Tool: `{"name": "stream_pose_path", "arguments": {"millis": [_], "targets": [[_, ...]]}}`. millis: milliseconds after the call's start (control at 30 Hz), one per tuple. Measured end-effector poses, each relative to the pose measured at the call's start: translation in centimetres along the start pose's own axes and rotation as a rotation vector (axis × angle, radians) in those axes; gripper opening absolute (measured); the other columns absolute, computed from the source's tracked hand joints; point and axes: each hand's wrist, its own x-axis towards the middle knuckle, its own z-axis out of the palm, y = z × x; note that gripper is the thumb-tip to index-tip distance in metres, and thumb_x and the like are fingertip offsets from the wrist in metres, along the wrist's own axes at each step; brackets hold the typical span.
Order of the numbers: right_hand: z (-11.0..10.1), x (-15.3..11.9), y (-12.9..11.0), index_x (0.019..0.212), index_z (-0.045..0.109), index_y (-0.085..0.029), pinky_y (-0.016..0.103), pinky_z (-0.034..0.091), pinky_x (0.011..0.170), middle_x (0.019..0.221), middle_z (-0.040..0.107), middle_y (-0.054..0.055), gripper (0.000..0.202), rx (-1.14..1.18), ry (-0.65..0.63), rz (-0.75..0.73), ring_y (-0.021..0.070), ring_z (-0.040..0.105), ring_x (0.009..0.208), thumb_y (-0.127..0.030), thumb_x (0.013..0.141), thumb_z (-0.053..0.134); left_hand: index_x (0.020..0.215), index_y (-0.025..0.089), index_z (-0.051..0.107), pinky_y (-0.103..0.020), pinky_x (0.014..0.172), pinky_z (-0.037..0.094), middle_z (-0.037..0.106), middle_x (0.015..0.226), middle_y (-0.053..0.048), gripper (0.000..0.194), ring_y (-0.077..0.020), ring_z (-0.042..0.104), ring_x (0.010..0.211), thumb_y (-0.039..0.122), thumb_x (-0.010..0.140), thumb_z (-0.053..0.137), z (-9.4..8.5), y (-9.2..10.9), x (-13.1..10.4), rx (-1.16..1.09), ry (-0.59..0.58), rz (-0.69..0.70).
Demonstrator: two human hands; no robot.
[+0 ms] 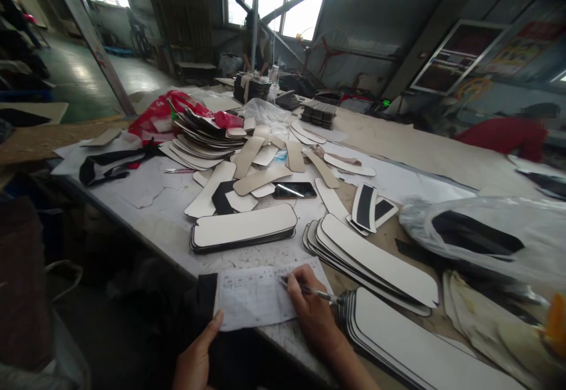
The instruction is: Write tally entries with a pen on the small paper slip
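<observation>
A printed paper form (260,294) lies at the near edge of the work table (145,201). My right hand (312,307) holds a pen (309,290) with its tip on the form's upper right part. My left hand (197,357) pins the form's lower left corner with thumb and fingers. Right beside my right hand sit fanned stacks of long white, black-edged padded pieces (375,257), with another stack (244,229) just beyond the form.
A black phone (294,190) lies mid-table among several loose beige cut pieces (260,179). A red plastic bag (163,114) and a clear bag of black parts (486,234) sit on the table. Two people, one in red (508,134), work at the far side.
</observation>
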Motion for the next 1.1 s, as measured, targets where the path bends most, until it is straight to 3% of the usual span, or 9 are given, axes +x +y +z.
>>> {"name": "stream_pose_path", "arguments": {"millis": [267,467,633,1100], "targets": [[0.4,0.0,0.8,0.071,0.043,-0.021,0.023,0.037,0.060,0.065,0.044,-0.004,0.020,0.034,0.062,0.031,0.0118,0.045,0.062,-0.028,0.091,0.042,0.115,0.006,0.058,-0.040,0.081,0.056,0.071,0.071,-0.010,0.045,-0.0279,0.069,0.083,0.016,0.073,0.071,0.7,0.0,-0.7,0.006,0.024,0.036],[0.2,0.0,0.8,0.071,0.043,-0.021,0.023,0.036,0.059,0.064,0.043,-0.005,0.020,0.035,0.092,0.030,0.0116,0.043,0.060,-0.027,0.090,0.042,0.114,0.007,0.059,-0.040,0.081,0.056,0.071,0.069,-0.008,0.047,-0.0271,0.069,0.082,0.002,0.068,0.069,1.0,0.0,-0.9,-0.009,0.055,0.041],[0.0,0.1,0.6,0.071,0.043,-0.021,0.024,0.036,0.059,0.063,0.043,-0.004,0.020,0.048,0.061,0.054,0.0121,0.044,0.060,-0.029,0.090,0.042,0.114,0.008,0.059,-0.039,0.082,0.056,0.072,0.073,-0.008,0.043,-0.0264,0.069,0.080,0.006,0.072,0.068,1.3,-0.1,-1.1,-0.022,0.066,0.085],[-0.2,0.7,1.6,0.072,0.047,-0.021,0.027,0.046,0.063,0.060,0.048,-0.005,0.030,0.509,0.264,0.398,0.0159,0.058,0.064,-0.045,0.089,0.049,0.109,0.009,0.062,-0.043,0.077,0.057,0.072,0.077,-0.011,0.040,-0.0307,0.068,0.085,0.010,0.070,0.070,0.8,-0.5,-0.3,0.009,0.050,0.056]]}}
